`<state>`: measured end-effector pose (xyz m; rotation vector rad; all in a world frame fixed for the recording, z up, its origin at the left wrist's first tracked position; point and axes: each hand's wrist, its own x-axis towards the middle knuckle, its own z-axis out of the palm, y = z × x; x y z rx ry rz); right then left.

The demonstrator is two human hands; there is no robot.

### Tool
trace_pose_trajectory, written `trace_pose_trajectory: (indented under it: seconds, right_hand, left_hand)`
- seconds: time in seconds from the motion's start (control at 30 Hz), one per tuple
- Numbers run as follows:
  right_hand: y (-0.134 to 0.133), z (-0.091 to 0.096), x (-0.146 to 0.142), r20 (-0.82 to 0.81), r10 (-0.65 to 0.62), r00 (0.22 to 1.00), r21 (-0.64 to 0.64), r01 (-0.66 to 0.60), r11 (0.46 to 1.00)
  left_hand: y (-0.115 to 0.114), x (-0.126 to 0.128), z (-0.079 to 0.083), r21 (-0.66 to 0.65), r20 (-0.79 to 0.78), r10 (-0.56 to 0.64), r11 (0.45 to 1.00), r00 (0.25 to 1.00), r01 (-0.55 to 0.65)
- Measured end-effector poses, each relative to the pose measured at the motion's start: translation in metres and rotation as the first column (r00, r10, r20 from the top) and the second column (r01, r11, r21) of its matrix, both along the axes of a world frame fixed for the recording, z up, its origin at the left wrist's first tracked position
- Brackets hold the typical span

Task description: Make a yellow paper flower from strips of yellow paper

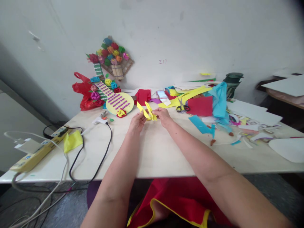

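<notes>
Yellow paper, at the tabletop's middle, is being pinched between nearly closed fingers of the left hand and right hand; folding is apparently progressing, its splayed upper ends seemingly awaiting joining.

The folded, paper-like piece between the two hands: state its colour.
The folded, paper-like piece is bright yellow; the head view shows it best.

Soft, diffuse light brightens the wall, with mild blur and a dark upper-right corner.
</notes>
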<state>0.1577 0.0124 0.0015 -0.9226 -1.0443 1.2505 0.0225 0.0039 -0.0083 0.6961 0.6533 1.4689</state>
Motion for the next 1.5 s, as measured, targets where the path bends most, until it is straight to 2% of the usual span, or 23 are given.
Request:
trace_pose_trajectory:
  seconds: [0.47, 0.67, 0.93, 1.17, 1.5]
  right_hand:
    - [-0.009, 0.005, -0.006, 0.075, 0.022, 0.997, -0.043, -0.019, 0.999]
    - [-0.01, 0.004, -0.008, 0.068, 0.052, 0.996, -0.042, -0.049, 0.998]
    - [-0.011, 0.007, -0.004, 0.128, 0.108, 0.986, -0.057, -0.102, 0.993]
    - [-0.009, 0.006, -0.003, 0.211, 0.083, 0.974, -0.02, -0.081, 0.997]
    - [-0.009, 0.005, -0.006, 0.179, 0.134, 0.975, -0.009, -0.134, 0.991]
  left_hand:
    - [0.001, 0.001, -0.003, -0.015, -0.058, 0.059, 0.998, 0.997, -0.06]
    - [0.001, 0.001, -0.003, 0.016, -0.059, 0.073, 0.997, 0.996, -0.072]
    - [0.002, 0.001, -0.002, -0.018, -0.05, 0.116, 0.993, 0.992, -0.117]
    - [0.001, -0.001, -0.001, -0.005, -0.091, 0.088, 0.996, 0.992, -0.088]
    - [0.0, 0.0, -0.001, 0.021, -0.101, 0.036, 0.999, 0.994, -0.034]
